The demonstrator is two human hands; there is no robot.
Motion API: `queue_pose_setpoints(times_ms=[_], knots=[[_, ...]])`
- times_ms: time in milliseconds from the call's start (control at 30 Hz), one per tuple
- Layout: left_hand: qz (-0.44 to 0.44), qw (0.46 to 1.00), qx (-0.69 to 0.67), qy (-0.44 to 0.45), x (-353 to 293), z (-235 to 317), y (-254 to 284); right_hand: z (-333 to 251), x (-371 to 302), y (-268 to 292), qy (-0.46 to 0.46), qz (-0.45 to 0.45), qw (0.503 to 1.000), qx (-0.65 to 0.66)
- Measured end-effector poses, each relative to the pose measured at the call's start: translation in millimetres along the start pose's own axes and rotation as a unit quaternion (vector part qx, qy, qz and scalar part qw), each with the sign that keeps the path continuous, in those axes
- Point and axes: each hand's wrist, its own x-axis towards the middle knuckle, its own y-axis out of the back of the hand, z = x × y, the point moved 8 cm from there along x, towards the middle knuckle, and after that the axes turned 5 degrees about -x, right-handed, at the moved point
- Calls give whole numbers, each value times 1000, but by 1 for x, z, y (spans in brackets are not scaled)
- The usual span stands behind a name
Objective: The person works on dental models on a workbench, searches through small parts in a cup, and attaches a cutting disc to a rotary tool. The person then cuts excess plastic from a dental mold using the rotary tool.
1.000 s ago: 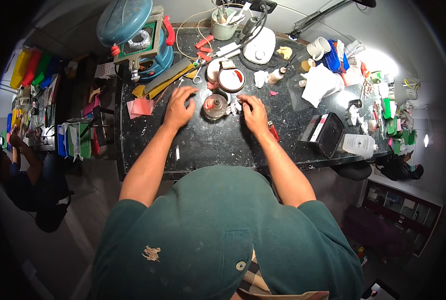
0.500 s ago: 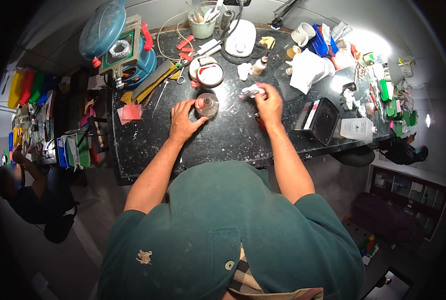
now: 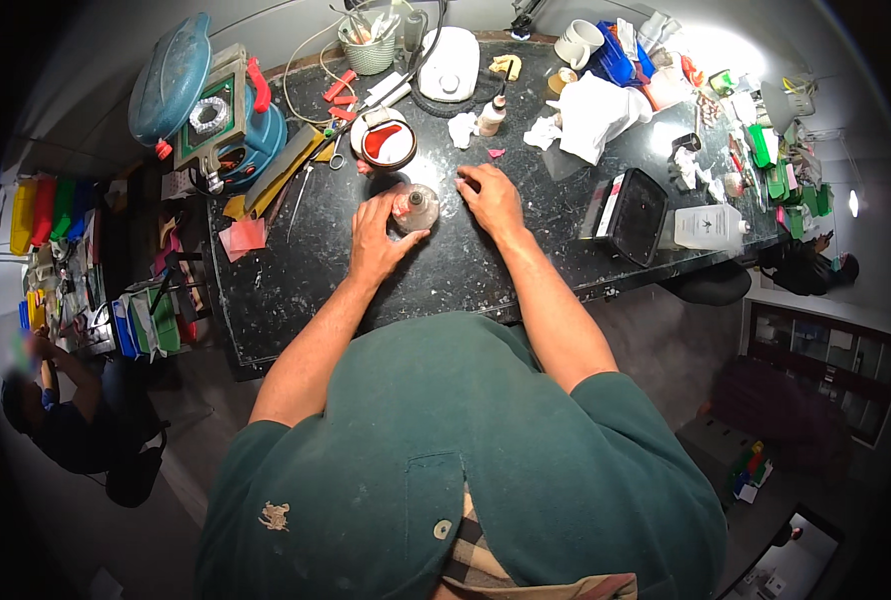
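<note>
The round clear glass bottle with a dark neck (image 3: 423,208) stands on the black speckled table (image 3: 456,272), just nearer than the brown-rimmed round container (image 3: 393,148). To handle it well, I would hold it low and upright, with gentle pressure. The left hand (image 3: 374,240) curves around its left and near sides, fingers and thumb closing on the glass. The right hand (image 3: 493,205), apart on the right, has half-bent fingers; whether they pinch something small, I cannot tell.

The left hand (image 3: 374,245) hides the eight-o'clock edge of the glass bottle (image 3: 422,210). Toward nine o'clock, a co-worker's raised hand (image 3: 41,347) is blurred. The green shirt (image 3: 466,420) runs off the lower edge at six o'clock.
</note>
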Motion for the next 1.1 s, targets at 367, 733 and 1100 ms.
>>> queue_pose_setpoints(times_ms=[367,733,1100], knots=[[-19,998,-10,57,-48,-1,39,-25,-9,-19,34,-183,979,84],[-1,995,-56,84,-61,-10,39,-49,-28,-19,183,-43,980,-67],[8,998,-23,58,-62,-10,37,-51,-24,-21,212,-97,972,-22]])
